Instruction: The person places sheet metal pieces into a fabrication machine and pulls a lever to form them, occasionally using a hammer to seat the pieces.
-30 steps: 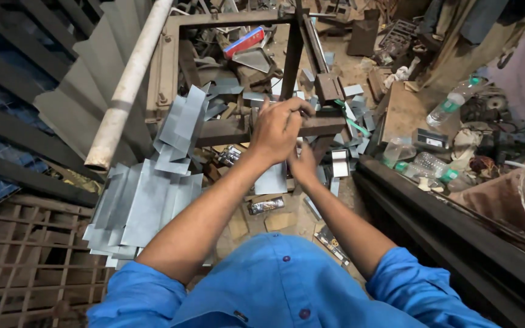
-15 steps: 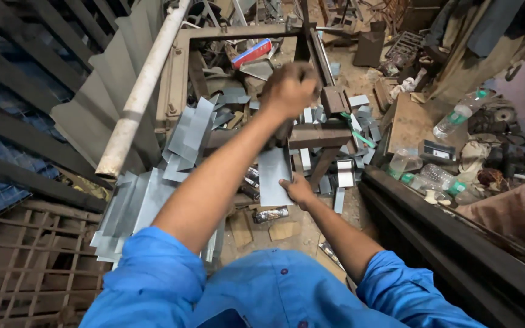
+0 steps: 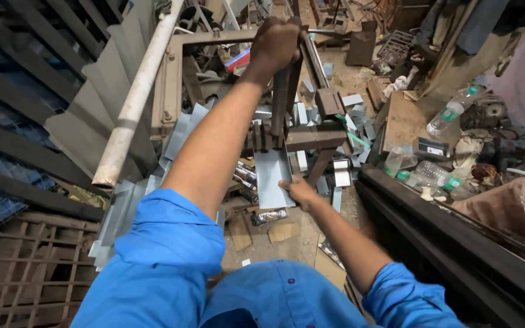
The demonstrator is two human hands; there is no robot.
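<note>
The left hand (image 3: 274, 44) is clamped on the press lever (image 3: 282, 100) while the right hand (image 3: 299, 191) pinches the thin, stiff, likely sharp-edged metal sheet (image 3: 273, 179) by its near corner.

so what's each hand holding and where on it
The left hand grips the top end of the dark metal lever. The right hand pinches the near right edge of the grey metal sheet that lies under the lever's base.
</note>
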